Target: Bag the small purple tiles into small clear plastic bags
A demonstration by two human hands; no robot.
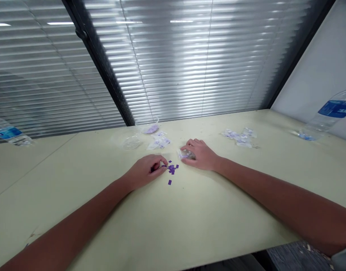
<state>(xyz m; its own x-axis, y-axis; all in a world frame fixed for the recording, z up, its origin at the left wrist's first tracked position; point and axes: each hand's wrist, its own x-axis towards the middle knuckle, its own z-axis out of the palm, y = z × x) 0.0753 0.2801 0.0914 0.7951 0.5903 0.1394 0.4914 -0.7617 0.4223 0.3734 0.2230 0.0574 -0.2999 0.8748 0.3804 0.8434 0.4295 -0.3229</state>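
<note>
Pieces: small flat purple rectangular pieces lie scattered just beyond the left hand's fingertips, one set apart nearer the viewer; too small to tell which way each points.
Packet: a crumpled clear plastic packet sits under the right hand's fingers, its long axis hidden.
Left hand: narrow, fingers curled on the tabletop; whether it holds anything, I cannot tell.
Right hand: narrow, cupped around the packet.
Beyond the hands: a round clear plastic bowl holding purple pieces, on a pale green tabletop.
</note>
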